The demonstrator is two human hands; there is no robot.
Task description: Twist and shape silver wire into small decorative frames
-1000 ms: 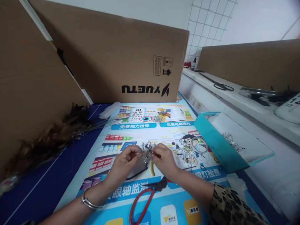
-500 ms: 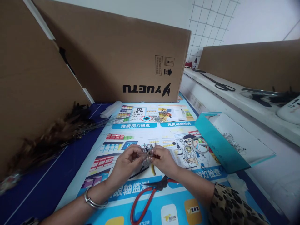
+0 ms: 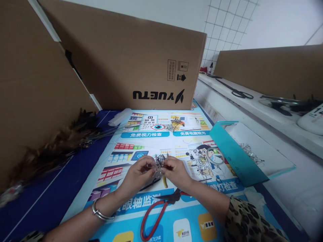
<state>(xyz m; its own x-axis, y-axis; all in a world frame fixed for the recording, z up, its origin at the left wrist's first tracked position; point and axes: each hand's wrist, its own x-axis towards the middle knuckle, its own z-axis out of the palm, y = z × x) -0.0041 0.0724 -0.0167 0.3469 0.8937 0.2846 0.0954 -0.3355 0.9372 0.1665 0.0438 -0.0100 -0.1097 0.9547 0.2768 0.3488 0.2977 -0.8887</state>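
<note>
Both my hands meet over the middle of the printed mat (image 3: 151,143). My left hand (image 3: 140,173) pinches the left side of a small tangled bundle of thin silvery wire (image 3: 158,163), and my right hand (image 3: 178,173) pinches its right side. Dark bits show among the wire; the exact spots under my fingertips are hidden. Just below lie red-handled pliers (image 3: 155,218) with dark jaws. A yellow curved handle (image 3: 165,182) pokes out beneath the bundle, and what it belongs to is mostly covered.
Loose wire pieces (image 3: 203,166) and a tape roll (image 3: 215,155) lie to the right, beside a teal box (image 3: 239,161) with more wire. Brown feathers on stems (image 3: 50,144) rest at left. Cardboard (image 3: 121,57) walls off the back; scissors (image 3: 242,93) sit on the right ledge.
My hands stay at nearly the same place with the wire bundle between them. The bundle looks slightly turned and narrower; otherwise little differs.
</note>
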